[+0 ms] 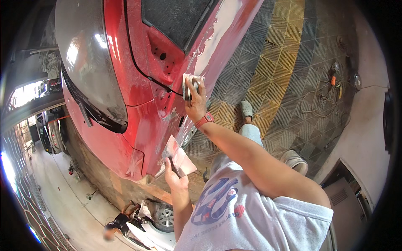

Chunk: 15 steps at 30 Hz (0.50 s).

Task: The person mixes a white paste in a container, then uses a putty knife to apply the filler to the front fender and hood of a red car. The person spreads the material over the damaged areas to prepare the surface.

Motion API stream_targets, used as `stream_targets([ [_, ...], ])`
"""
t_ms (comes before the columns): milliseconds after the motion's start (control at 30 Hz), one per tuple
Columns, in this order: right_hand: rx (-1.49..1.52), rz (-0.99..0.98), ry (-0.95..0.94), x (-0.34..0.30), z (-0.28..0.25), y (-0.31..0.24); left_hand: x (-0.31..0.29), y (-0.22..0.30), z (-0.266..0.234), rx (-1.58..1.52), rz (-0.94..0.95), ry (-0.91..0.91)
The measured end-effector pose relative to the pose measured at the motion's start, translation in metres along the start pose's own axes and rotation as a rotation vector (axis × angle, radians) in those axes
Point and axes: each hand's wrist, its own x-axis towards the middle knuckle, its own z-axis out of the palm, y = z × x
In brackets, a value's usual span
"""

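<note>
A red car body (142,75) with pale filler patches (215,35) along its side stands in front of me. My right hand (196,98), with a red watch on the wrist, is closed on a flat, pale putty spreader (186,79) with a dark part. The spreader is at the car's side, near the front edge of the door; its contact edge is partly hidden by my fingers. Lower down, my left hand (176,178) grips the dark handle of a square putty board (182,157), whose face is pale pink. The board is beside the front fender.
Grey and yellow floor tiles (276,62) lie to the right, with a coiled cord (320,98) by the wall. My shoes (247,109) are on the tiles. At lower left, another person (121,219) is beside a white car (157,236). A mesh fence (29,201) runs at far left.
</note>
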Motion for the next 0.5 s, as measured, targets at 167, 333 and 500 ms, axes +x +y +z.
stream_targets([
  [167,0.005,-0.026,-0.258,-0.015,-0.078,-0.01,0.016,-0.002,0.009,0.009,0.031,-0.075],
  [333,-0.139,-0.189,-0.632,0.015,-0.187,-0.139,0.043,-0.006,0.054,0.157,0.153,-0.042],
  [500,-0.712,-0.783,-0.719,0.01,-0.209,-0.218,0.036,-0.005,0.083,0.378,0.192,-0.315],
])
